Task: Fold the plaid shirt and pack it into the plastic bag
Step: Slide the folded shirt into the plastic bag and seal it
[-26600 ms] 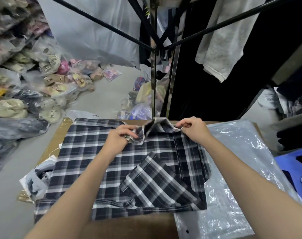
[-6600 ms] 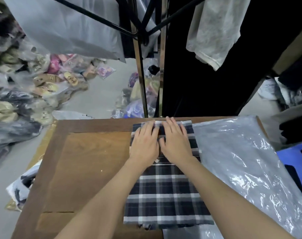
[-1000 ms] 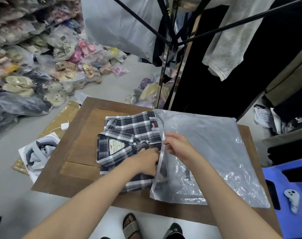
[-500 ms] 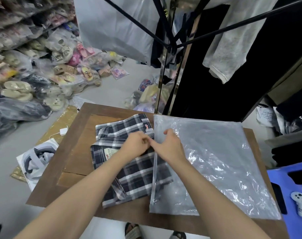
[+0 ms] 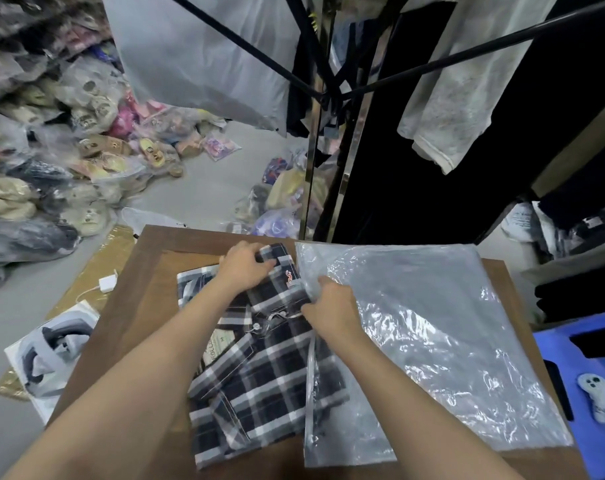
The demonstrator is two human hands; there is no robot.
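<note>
Now packing: left hand (image 5: 244, 268) clamps the folded shirt (image 5: 259, 368), right hand (image 5: 332, 311) pinches the bag (image 5: 432, 341) mouth open; next, slide the shirt farther inside.

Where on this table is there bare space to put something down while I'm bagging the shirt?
The widest bare wood lies on the table between its left edge and the plaid shirt. A narrow strip runs along the far edge, beyond the left hand. The middle and right are crowded: shirt, right hand and plastic bag.
</note>
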